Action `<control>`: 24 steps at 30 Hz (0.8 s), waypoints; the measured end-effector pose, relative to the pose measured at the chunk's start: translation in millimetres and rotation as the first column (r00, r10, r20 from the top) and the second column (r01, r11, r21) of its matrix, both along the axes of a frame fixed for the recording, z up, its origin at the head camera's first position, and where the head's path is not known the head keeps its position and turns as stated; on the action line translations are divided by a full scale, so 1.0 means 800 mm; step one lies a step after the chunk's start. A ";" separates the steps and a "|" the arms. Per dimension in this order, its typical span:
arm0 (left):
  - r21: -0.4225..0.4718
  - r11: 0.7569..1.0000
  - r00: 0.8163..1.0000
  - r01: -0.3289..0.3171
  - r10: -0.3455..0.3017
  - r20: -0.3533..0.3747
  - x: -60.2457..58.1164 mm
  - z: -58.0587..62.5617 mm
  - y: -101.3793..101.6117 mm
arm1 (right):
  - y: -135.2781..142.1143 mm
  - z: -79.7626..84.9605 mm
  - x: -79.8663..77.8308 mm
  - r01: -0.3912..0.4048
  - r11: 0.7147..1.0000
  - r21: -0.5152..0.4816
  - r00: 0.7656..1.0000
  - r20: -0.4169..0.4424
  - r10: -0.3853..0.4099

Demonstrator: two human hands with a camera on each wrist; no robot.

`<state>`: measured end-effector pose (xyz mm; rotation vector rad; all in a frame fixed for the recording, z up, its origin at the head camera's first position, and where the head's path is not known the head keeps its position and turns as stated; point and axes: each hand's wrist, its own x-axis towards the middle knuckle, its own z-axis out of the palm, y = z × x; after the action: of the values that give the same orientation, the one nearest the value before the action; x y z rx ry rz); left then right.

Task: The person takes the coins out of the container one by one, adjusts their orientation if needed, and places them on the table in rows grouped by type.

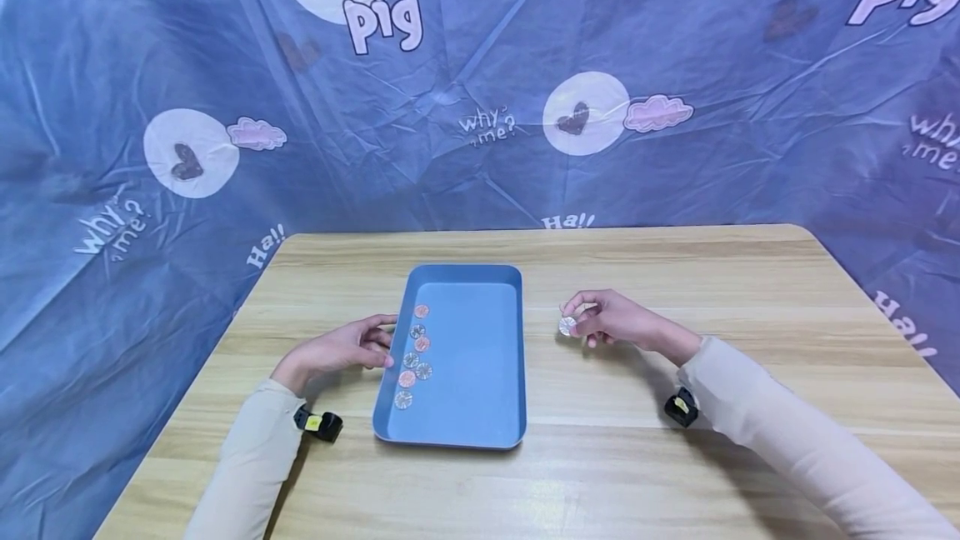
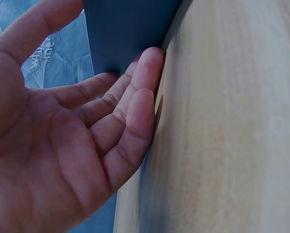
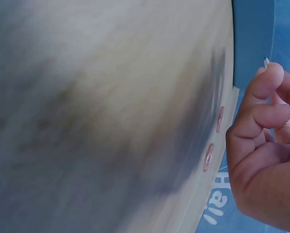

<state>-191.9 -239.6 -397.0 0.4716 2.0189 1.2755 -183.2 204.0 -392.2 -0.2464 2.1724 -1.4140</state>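
In the head view, my right hand point(image 1: 611, 319) pinches a silver-coloured coin point(image 1: 567, 326) between thumb and fingers. It is above the table, right of the blue tray point(image 1: 480, 340). The right wrist view shows only the edge of that coin point(image 3: 266, 62) at the fingertips. My left hand point(image 1: 345, 350) touches the tray's left side. Its thumb is at the rim, and its fingers point(image 2: 145, 73) rest loosely against the outer wall. Several coins, copper-coloured point(image 1: 422, 343) and silver-coloured point(image 1: 403, 399), lie along the left part of the tray floor.
Two copper-coloured coins, one nearer the tray point(image 3: 220, 119) and one farther off point(image 3: 209, 157), lie on the wooden table point(image 3: 135, 97) below my right hand. Blue printed cloth point(image 1: 450, 173) hangs behind the table. A black wrist device point(image 1: 681, 407) sits at the right cuff.
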 end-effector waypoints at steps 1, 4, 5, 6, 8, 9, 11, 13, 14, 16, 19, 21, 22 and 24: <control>0.001 1.000 1.000 0.001 -0.001 -0.001 0.000 0.000 0.000 | 0.001 -0.001 0.000 -0.001 1.000 0.011 1.000 -0.004 0.001; 0.002 1.000 1.000 0.004 -0.004 -0.002 0.000 0.000 0.001 | 0.005 -0.003 0.001 -0.009 0.999 0.036 1.000 -0.011 0.010; 0.003 1.000 1.000 0.004 -0.004 0.000 0.000 0.000 0.001 | 0.006 -0.003 0.002 -0.013 0.999 0.040 1.000 -0.012 0.014; 0.004 1.000 1.000 0.006 -0.006 -0.002 0.000 -0.001 0.000 | 0.006 -0.004 0.002 -0.011 0.999 0.045 1.000 -0.012 0.011; 0.004 1.000 1.000 0.005 -0.005 -0.004 0.000 -0.001 0.000 | 0.006 -0.005 0.001 -0.010 0.998 0.055 1.000 -0.020 0.011; 0.007 1.000 1.000 0.008 -0.008 -0.005 0.001 -0.001 -0.001 | 0.006 -0.005 0.001 -0.008 0.998 0.065 1.000 -0.025 0.009; 0.008 1.000 1.000 0.009 -0.009 -0.007 0.000 -0.001 -0.001 | 0.005 -0.006 0.000 -0.001 0.997 0.082 1.000 -0.029 0.003; 0.005 1.000 1.000 0.007 -0.007 -0.008 0.000 0.000 -0.001 | 0.005 -0.007 0.000 0.004 0.995 0.100 1.000 -0.030 -0.001; 0.002 1.000 1.000 0.007 -0.007 -0.011 0.000 0.000 -0.001 | 0.004 -0.007 0.000 0.005 0.994 0.106 1.000 -0.029 -0.001; -0.004 1.000 1.000 0.004 -0.004 -0.014 0.000 0.000 -0.001 | 0.003 -0.007 0.001 0.004 0.993 0.121 1.000 -0.028 -0.001; -0.014 1.000 1.000 -0.003 0.003 -0.017 0.000 0.001 0.000 | 0.002 -0.008 0.003 -0.001 0.991 0.137 0.999 -0.039 0.007; -0.015 1.000 1.000 -0.005 0.005 -0.018 0.000 0.001 0.000 | 0.001 -0.008 0.004 -0.003 0.989 0.148 0.999 -0.048 0.010; -0.014 1.000 1.000 -0.003 0.003 -0.018 0.000 0.001 0.000 | 0.000 -0.008 0.004 -0.005 0.989 0.150 0.998 -0.056 0.013; -0.011 1.000 1.000 -0.001 0.001 -0.016 0.001 0.001 0.000 | -0.001 -0.009 0.005 -0.014 0.988 0.157 0.996 -0.084 0.028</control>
<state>-191.4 -239.5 -396.6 0.4770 2.0387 1.2646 -179.1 203.2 -399.4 -0.2759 2.3298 -1.2347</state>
